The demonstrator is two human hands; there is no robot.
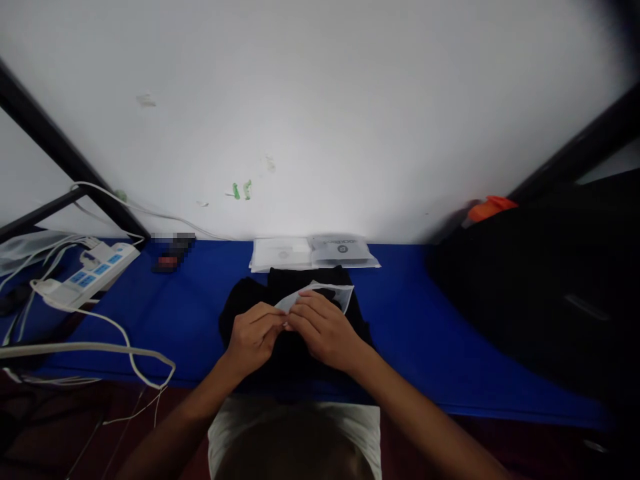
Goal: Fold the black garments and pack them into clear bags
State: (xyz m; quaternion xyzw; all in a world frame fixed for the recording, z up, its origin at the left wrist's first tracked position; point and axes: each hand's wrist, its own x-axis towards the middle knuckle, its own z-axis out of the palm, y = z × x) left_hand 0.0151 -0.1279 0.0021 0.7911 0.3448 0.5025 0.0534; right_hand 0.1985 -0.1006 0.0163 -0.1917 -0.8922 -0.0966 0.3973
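Observation:
A black garment (pixel 250 300) lies on the blue table cover (pixel 410 320) right in front of me. Over it I hold a clear plastic bag (pixel 330 293) with a dark item inside. My left hand (pixel 253 337) and my right hand (pixel 325 330) meet at the bag's near edge, both with fingers pinched on the plastic. The fingertips touch each other at the middle.
Two flat packaged items (pixel 313 253) lie by the white wall behind the garment. A white power strip (pixel 93 273) with cables sits at the left. A large black bag (pixel 540 293) with an orange piece fills the right side. A small dark object (pixel 170 257) lies near the wall.

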